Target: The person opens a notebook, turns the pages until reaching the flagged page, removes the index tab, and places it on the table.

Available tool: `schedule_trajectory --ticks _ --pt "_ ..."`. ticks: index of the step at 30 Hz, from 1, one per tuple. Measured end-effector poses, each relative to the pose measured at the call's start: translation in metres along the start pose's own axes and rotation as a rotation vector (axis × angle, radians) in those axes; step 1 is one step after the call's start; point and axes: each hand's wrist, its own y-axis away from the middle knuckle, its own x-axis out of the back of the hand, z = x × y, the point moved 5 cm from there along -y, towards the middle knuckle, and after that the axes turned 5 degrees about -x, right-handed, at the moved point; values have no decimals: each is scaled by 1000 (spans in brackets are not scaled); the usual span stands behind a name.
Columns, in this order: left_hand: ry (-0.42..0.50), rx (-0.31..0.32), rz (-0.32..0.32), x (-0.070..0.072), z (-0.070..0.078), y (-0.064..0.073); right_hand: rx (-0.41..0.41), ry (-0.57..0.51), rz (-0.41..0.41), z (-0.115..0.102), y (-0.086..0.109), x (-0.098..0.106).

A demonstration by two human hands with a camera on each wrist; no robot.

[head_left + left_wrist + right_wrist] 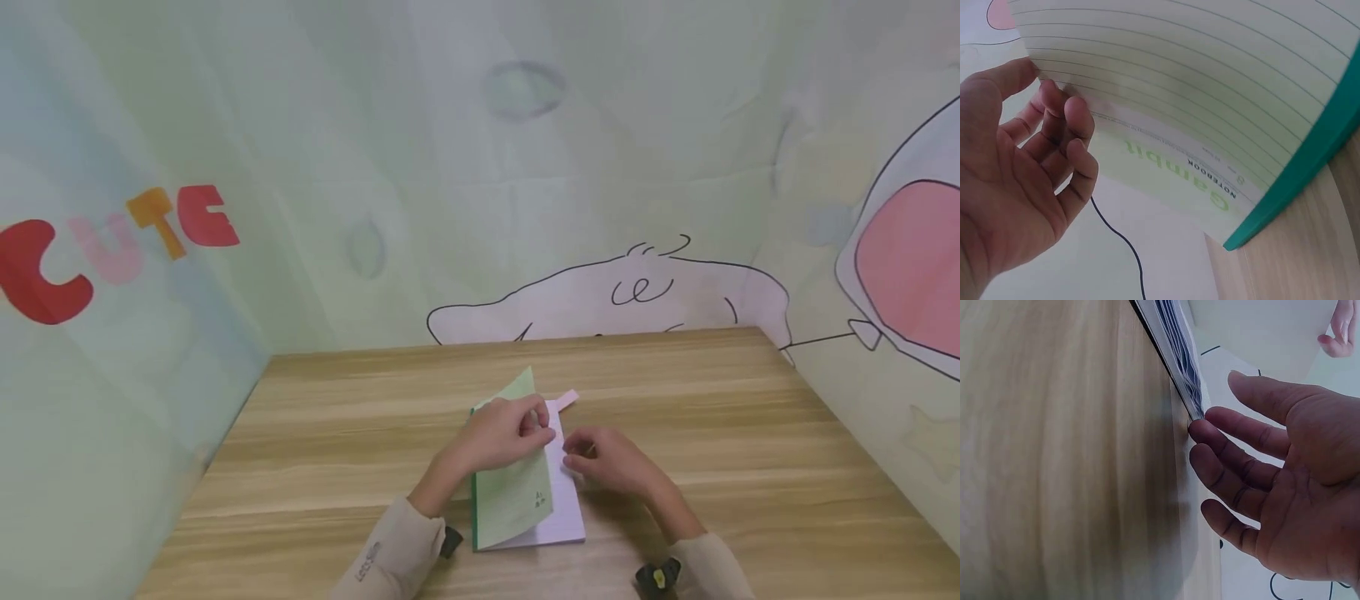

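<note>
A notebook with a dark green spine [1300,172] lies on the table. Its light green cover [513,504] stands partly raised above white lined pages [562,521]. My left hand [498,435] pinches the free edge of that cover between thumb and forefinger; the other fingers curl loosely beside it. Lines and the printed word "Gambit" show on the cover in the left wrist view. My right hand [611,462] is at the notebook's right edge, fingers slightly bent and thumb apart. In the right wrist view its fingertips are right at the page corner [1194,403]. A pink strip [567,400] sticks out at the top right.
The wood-grain table [337,433] stretches around the notebook on all sides. A printed cloth backdrop [420,208] with cartoon drawings rises behind the table and along both sides. Dark wrist straps [658,575] sit at the light sleeves [393,550].
</note>
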Motion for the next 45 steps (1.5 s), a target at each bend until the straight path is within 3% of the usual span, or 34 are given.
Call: schedule_trajectory --ticks 13,20,25,31,37,40,45 --pt "207 -16 158 19 -13 23 -71 -24 30 -3 0 -2" --pt "239 -27 229 29 -21 38 -107 1 52 -4 1 -5" --pt "247 -33 270 35 -27 48 -61 7 50 -7 2 -6" --pt "252 5 302 39 -35 57 -48 -2 67 -7 3 -6" --pt "297 12 334 39 -41 65 -99 -34 96 -8 5 -6" --pt "298 17 344 42 -38 70 -132 -53 129 -9 5 -4" --pt "303 13 366 54 -21 82 -143 -62 173 -12 5 -2"
